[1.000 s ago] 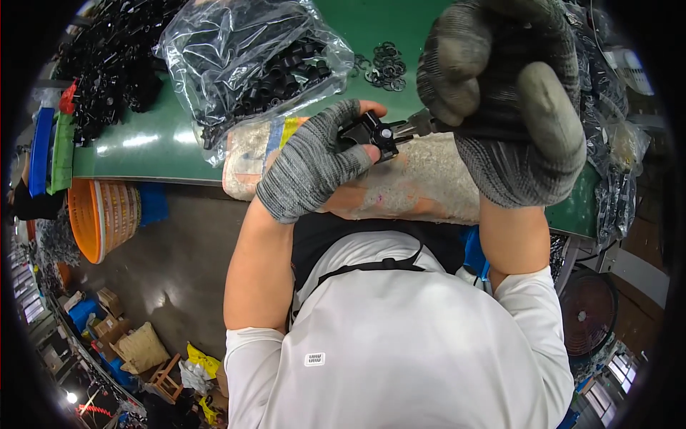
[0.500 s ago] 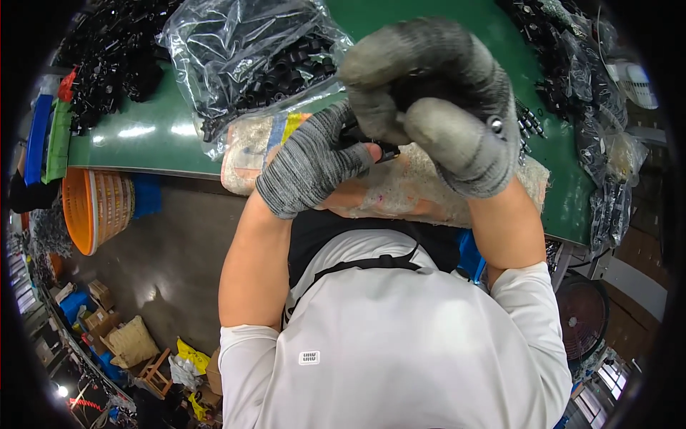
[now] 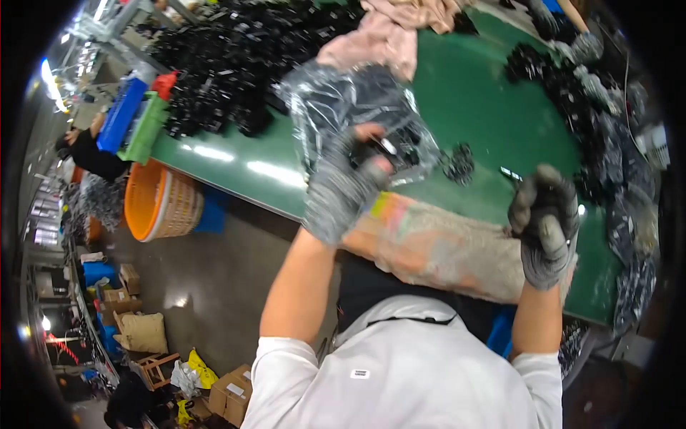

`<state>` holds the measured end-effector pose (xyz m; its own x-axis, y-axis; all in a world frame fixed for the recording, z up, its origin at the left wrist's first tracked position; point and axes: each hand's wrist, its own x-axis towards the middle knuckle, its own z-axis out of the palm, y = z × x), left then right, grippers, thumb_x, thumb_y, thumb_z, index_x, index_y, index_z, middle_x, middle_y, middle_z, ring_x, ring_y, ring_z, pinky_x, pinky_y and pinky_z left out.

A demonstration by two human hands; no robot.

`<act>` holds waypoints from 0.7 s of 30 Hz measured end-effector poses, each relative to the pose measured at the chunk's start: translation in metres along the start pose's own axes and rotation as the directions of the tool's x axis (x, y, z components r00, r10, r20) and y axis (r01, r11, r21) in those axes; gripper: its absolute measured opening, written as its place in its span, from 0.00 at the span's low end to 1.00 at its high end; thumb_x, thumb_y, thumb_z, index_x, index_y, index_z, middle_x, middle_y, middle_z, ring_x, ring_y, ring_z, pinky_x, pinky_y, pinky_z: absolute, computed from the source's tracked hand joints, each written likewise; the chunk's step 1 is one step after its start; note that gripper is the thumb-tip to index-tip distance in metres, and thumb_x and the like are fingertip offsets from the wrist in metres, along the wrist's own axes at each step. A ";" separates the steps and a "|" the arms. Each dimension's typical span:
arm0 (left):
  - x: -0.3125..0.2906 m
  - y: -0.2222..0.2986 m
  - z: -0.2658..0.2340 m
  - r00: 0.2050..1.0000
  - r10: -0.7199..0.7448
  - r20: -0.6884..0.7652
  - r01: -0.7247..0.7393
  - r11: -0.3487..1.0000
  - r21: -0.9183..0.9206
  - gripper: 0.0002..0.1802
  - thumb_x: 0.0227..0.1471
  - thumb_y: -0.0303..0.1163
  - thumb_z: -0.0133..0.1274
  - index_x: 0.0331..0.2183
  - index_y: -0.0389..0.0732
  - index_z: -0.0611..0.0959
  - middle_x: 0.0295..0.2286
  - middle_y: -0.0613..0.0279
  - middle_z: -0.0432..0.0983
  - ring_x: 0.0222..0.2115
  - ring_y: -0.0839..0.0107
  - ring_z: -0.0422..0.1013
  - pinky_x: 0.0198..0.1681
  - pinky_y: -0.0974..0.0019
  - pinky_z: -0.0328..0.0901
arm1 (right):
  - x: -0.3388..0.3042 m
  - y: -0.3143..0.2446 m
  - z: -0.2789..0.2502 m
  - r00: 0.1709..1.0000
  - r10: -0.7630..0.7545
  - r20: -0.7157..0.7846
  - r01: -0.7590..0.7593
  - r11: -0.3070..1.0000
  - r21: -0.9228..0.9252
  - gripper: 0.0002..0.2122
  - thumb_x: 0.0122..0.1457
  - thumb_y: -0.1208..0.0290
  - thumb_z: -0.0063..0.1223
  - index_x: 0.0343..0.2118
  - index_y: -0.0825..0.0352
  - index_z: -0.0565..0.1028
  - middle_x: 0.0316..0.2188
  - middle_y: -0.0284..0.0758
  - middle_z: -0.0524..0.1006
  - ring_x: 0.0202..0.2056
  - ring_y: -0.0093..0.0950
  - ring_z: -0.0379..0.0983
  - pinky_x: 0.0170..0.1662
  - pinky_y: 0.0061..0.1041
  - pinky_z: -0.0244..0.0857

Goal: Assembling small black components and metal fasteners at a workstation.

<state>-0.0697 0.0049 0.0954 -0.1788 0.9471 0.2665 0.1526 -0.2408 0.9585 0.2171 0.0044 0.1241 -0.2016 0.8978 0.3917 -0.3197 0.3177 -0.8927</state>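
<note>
My left hand (image 3: 339,187), in a grey knit glove with bare thumb and index tips, reaches over a clear plastic bag (image 3: 314,96) of black parts. Its thumb and index finger stand apart, with shiny black parts (image 3: 406,151) showing at the gap; motion blurs them. My right hand (image 3: 547,225), in a worn grey glove, is raised above the table's right side with its fingers curled in. Whatever it holds, if anything, is hidden. Just beyond it lies a small shiny metal piece (image 3: 511,174). A worn, stained cloth pad (image 3: 457,250) runs along the table edge between my arms.
The green table (image 3: 471,100) bears a big heap of black parts (image 3: 236,64) at far left, a pink cloth (image 3: 379,39) and a small black cluster (image 3: 458,164). More black parts and plastic bags (image 3: 629,214) line the right edge. An orange basket (image 3: 146,200) stands at left.
The view has shifted. My hands have parted: the left has moved from the black piece over the pad to the bag; the right has moved away rightward and curled its fingers.
</note>
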 end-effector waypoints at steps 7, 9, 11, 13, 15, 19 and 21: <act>0.219 -0.009 -0.202 0.903 0.377 -0.208 -0.136 0.708 0.693 0.40 0.49 0.23 0.62 0.61 0.39 0.64 0.28 0.59 0.79 0.18 0.75 0.69 0.19 0.71 0.61 | -0.012 -0.024 -0.016 0.997 0.007 -0.076 -0.006 1.000 0.007 0.28 0.55 0.58 0.61 0.57 0.66 0.68 0.37 0.33 0.73 0.28 0.16 0.66 0.28 0.14 0.63; 0.238 -0.020 -0.140 0.972 -0.092 -0.214 0.150 0.951 0.270 0.42 0.49 0.27 0.64 0.63 0.43 0.62 0.28 0.60 0.78 0.20 0.75 0.72 0.19 0.73 0.61 | -0.003 -0.019 -0.049 0.983 0.007 -0.185 -0.036 0.988 -0.151 0.27 0.55 0.61 0.59 0.56 0.66 0.68 0.36 0.34 0.72 0.27 0.16 0.66 0.27 0.13 0.63; 0.215 -0.015 -0.121 0.975 -0.119 -0.187 0.150 0.976 0.159 0.37 0.52 0.32 0.63 0.61 0.45 0.66 0.38 0.61 0.77 0.27 0.75 0.75 0.24 0.75 0.65 | 0.017 -0.022 -0.076 0.967 0.103 -0.233 -0.145 0.974 -0.172 0.24 0.55 0.65 0.56 0.55 0.66 0.69 0.35 0.33 0.72 0.27 0.16 0.65 0.28 0.14 0.61; 0.197 -0.027 -0.088 0.984 0.057 -0.171 -0.008 0.962 0.273 0.29 0.55 0.34 0.59 0.57 0.42 0.72 0.37 0.61 0.78 0.27 0.80 0.71 0.27 0.76 0.64 | 0.043 -0.026 -0.120 0.931 0.129 -0.343 -0.248 0.910 -0.332 0.20 0.55 0.69 0.52 0.52 0.65 0.71 0.33 0.31 0.72 0.25 0.15 0.63 0.28 0.14 0.60; 0.160 0.004 -0.031 1.000 -0.011 -0.016 0.015 0.963 0.269 0.32 0.53 0.43 0.61 0.55 0.38 0.73 0.32 0.63 0.79 0.24 0.81 0.70 0.26 0.78 0.62 | 0.072 -0.027 -0.158 0.889 0.135 -0.438 -0.354 0.808 -0.471 0.18 0.55 0.70 0.51 0.49 0.66 0.72 0.31 0.31 0.72 0.25 0.16 0.63 0.28 0.16 0.61; 0.072 0.016 0.034 0.976 -0.120 0.179 0.124 0.992 -0.007 0.37 0.45 0.53 0.66 0.49 0.36 0.76 0.27 0.62 0.78 0.24 0.75 0.71 0.27 0.74 0.64 | 0.156 0.010 -0.205 0.912 -0.034 -0.408 -0.353 0.442 -0.825 0.17 0.55 0.67 0.52 0.48 0.66 0.74 0.32 0.37 0.77 0.31 0.29 0.74 0.37 0.27 0.68; 0.039 0.010 0.054 0.935 -0.065 0.350 0.149 0.964 -0.221 0.30 0.48 0.44 0.66 0.48 0.36 0.77 0.36 0.59 0.76 0.29 0.72 0.74 0.36 0.71 0.68 | 0.214 0.041 -0.222 0.932 -0.059 -0.359 -0.335 0.247 -0.909 0.18 0.55 0.64 0.52 0.49 0.64 0.73 0.37 0.45 0.79 0.37 0.39 0.77 0.45 0.33 0.69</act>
<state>-0.0224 0.0510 0.1097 0.1627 0.9750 0.1513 -0.0939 -0.1373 0.9861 0.3661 0.2770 0.1221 0.1632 0.9271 0.3373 0.8304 0.0555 -0.5543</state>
